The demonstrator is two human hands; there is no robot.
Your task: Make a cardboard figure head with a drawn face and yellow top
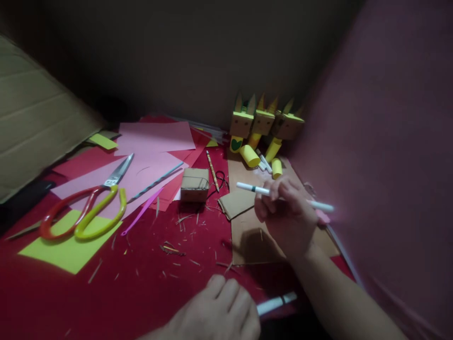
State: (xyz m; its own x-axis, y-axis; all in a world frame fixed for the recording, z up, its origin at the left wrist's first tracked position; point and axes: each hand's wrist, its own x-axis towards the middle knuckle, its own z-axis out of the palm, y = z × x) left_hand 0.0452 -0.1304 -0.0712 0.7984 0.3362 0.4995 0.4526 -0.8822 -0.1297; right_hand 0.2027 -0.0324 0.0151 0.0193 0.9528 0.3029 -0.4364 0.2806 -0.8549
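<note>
My right hand (288,212) is raised over a brown cardboard sheet (255,245). Its closed fingers grip a white marker (247,187) with a green band, which seems to come out again on the far side of the hand. At the bottom centre my left hand (215,311) is curled round another white marker (274,304) with a dark band; part of that marker is hidden by the fingers. A small cardboard box (194,185) with a line along its side sits on the red cloth, left of a folded cardboard piece (238,204).
Large scissors (95,208) with red and yellow handles lie on pink paper (155,137) and yellow paper (71,245). Several box-headed cardboard figures (264,123) stand at the back by yellow paper tubes (250,156). A pencil (212,170) and scraps lie on the cloth.
</note>
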